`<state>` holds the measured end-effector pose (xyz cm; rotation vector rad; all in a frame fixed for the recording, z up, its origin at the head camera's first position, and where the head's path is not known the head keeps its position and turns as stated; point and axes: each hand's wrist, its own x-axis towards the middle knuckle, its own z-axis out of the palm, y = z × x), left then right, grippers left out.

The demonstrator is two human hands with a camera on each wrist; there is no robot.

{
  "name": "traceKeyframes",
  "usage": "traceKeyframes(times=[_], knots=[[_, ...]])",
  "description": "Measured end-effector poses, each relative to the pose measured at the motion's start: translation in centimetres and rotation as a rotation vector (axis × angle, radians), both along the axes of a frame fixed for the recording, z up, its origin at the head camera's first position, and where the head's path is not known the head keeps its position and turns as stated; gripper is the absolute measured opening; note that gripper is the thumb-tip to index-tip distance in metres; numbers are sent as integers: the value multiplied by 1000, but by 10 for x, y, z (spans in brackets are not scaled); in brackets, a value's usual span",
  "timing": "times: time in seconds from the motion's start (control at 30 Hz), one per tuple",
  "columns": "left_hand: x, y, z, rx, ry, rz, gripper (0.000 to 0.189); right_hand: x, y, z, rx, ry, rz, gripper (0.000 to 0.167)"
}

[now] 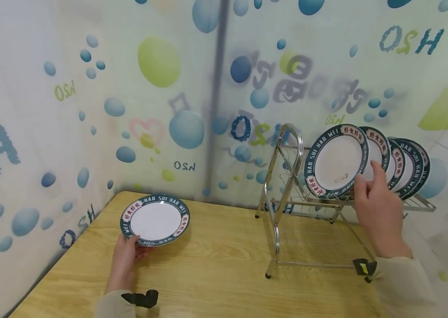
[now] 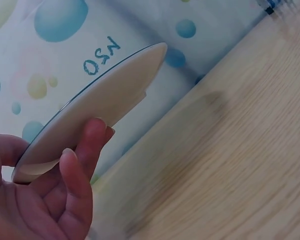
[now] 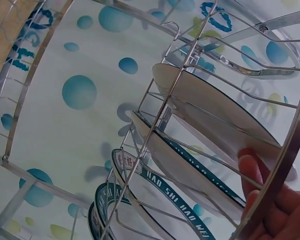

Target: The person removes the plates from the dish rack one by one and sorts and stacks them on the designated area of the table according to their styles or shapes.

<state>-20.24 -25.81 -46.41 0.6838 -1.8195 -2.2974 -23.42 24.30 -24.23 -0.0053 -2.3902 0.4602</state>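
Right hand (image 1: 380,212), plates (image 1: 336,161) in rack (image 1: 276,242)

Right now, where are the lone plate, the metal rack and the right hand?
Lone plate (image 1: 156,221), head view: white centre of its face.
Metal rack (image 1: 276,241), head view: near left leg.
Right hand (image 1: 380,213), head view: back of the hand.
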Motion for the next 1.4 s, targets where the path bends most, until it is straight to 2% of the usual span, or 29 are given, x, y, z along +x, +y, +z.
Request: traceKeyframes(times=[0.17,0.37,0.67,0.93,1.2,1.4], knots=[[1,-3,0,3,-5,-4,56,-6,-1,6,73,-55,-5,64],[2,-5,-3,-16,-31,-12,57,-10,-1,10,105,-123,-24,70],[3,-11,-6,-12,-28,-44,56,-17,-1,13,69,-130,-16,70],[4,-11,-7,-20,-51,-40,56,-20,-3,15,51,-181,-67,69],[2,-10,-10,-7,-53,-18,56,-19,-6,13,37,-133,-73,67],[1,-13,-12,41,-32,-48,56,-19,-8,11,30,-90,-60,66]])
